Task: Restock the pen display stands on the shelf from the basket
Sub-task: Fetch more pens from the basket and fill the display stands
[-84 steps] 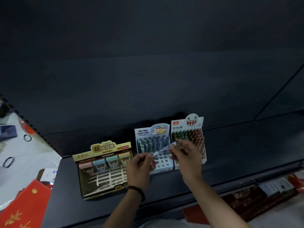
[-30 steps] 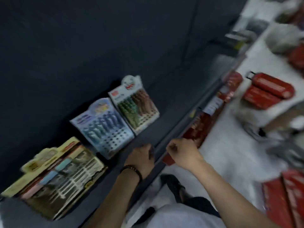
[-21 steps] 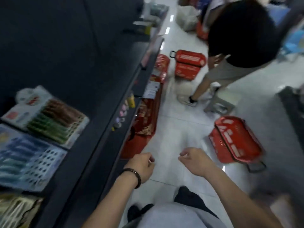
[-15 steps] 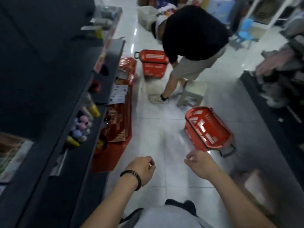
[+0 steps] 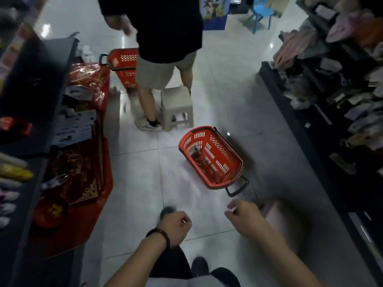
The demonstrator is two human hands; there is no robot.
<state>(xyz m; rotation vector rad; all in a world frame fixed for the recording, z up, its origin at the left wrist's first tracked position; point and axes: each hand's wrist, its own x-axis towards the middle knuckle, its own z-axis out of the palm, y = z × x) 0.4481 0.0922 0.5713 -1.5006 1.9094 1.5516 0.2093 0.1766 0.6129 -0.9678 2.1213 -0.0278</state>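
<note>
Now nearer the basket (image 5: pixel 218 150).

A person (image 5: pixel 165 27) in black stands beside a white stool (image 5: pixel 176 102), a blue chair (image 5: pixel 261 11) farther back.

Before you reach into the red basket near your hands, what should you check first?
1. Nearer red basket upright on the floor ahead: ok.
2. Floor between hands and basket free: ok.
3. Right hand free: ok, loosely curled, holds nothing.
4. Left hand free: cannot tell, curled like a fist.
5. Pens in the basket: cannot tell, only blurry red packs show.
6. Other person and stool out of the way: ok, both beyond the basket.
</note>
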